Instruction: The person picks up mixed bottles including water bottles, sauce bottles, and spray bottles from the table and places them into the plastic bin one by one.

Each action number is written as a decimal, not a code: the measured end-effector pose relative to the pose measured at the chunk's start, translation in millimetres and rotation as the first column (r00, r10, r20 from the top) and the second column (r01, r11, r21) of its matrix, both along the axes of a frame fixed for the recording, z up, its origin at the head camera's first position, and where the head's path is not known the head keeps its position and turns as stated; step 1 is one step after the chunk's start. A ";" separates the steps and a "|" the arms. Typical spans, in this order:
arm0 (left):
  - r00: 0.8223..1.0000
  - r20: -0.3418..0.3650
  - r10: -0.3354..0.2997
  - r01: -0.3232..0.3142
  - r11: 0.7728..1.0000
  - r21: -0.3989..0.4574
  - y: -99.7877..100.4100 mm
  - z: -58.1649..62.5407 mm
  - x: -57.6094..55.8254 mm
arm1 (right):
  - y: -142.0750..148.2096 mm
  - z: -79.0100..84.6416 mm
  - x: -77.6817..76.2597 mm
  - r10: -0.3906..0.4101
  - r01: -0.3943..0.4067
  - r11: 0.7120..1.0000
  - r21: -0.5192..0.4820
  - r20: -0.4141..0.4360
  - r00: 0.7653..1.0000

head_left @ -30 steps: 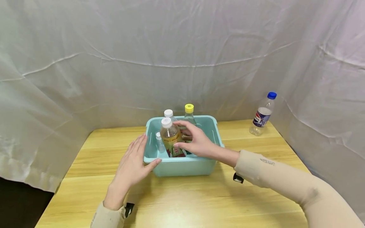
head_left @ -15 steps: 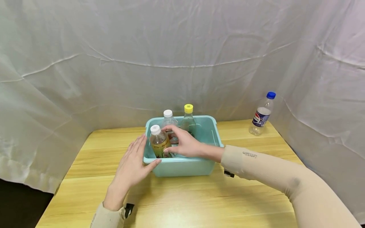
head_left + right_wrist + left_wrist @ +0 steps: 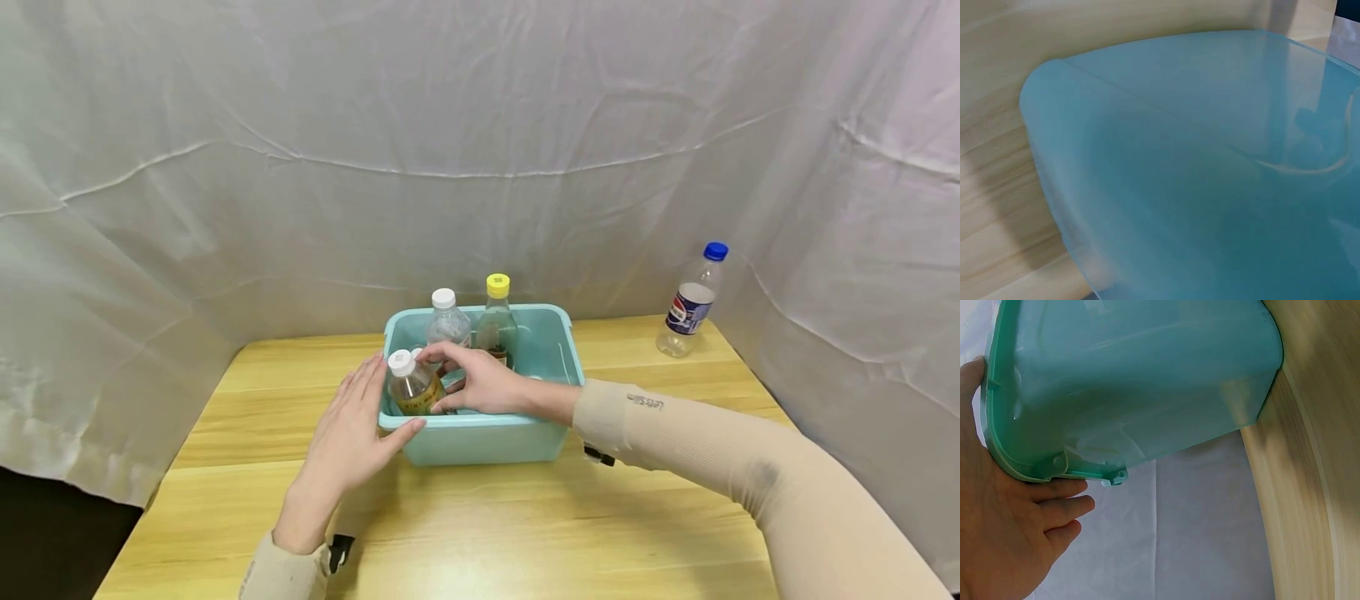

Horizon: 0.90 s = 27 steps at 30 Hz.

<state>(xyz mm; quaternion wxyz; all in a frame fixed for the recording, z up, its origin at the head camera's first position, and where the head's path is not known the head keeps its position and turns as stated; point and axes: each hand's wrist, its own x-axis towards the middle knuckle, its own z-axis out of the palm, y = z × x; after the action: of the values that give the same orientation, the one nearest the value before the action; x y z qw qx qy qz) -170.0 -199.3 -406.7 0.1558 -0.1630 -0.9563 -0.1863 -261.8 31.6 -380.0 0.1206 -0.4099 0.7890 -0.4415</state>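
Note:
In the head view a light blue plastic bin [image 3: 487, 442] stands on the table. My left hand [image 3: 348, 433] rests against its left front corner, thumb at the front rim and fingers straight along the left side. My right hand [image 3: 483, 379] reaches into the bin and holds a plastic bottle [image 3: 415, 392] with a white cap and yellow label, low in the left front part. Behind it stand a clear bottle with a white cap [image 3: 447, 323] and a bottle with a yellow cap [image 3: 497, 325]. In the right wrist view the bin wall [image 3: 1166, 175] hides the hand.
A clear bottle with a blue cap [image 3: 690, 308] stands on the wooden table [image 3: 480, 525] at the back right, outside the bin. Grey cloth [image 3: 480, 150] hangs behind and along both sides of the table.
My right hand has moved left and down with the yellow-labelled bottle, which now sits lower in the bin's left front part. My left hand has stayed at the corner.

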 end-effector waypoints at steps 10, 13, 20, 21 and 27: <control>1.000 -0.004 0.002 -0.002 1.000 0.002 0.4 1.4 1.4 | 0.5 -1.8 -3.6 0.012 -0.015 0.996 0.084 0.032 0.999; 1.000 -0.004 0.002 -0.002 1.000 0.001 0.7 2.0 1.7 | 1.0 -2.1 -4.1 0.020 -0.023 0.995 0.098 0.038 0.999; 1.000 -0.001 0.001 -0.001 1.000 0.002 0.3 1.8 1.8 | 1.6 -3.8 -5.1 0.037 -0.044 0.995 0.084 0.080 0.996; 1.000 0.000 0.001 -0.001 1.000 0.001 0.2 1.7 1.8 | 1.7 -3.5 -4.9 0.042 -0.048 0.996 0.077 0.083 0.996; 1.000 0.000 0.002 -0.002 1.000 -0.003 0.3 1.6 1.6 | 3.0 -1.4 -3.7 0.051 -0.054 0.998 0.043 0.072 0.996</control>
<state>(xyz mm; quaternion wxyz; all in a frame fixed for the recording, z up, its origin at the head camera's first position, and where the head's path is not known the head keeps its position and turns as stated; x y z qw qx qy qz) -168.4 -199.0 -405.1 0.1559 -0.1625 -0.9567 -0.1847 -265.5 34.6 -381.4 0.1692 -0.4116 0.7829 -0.4347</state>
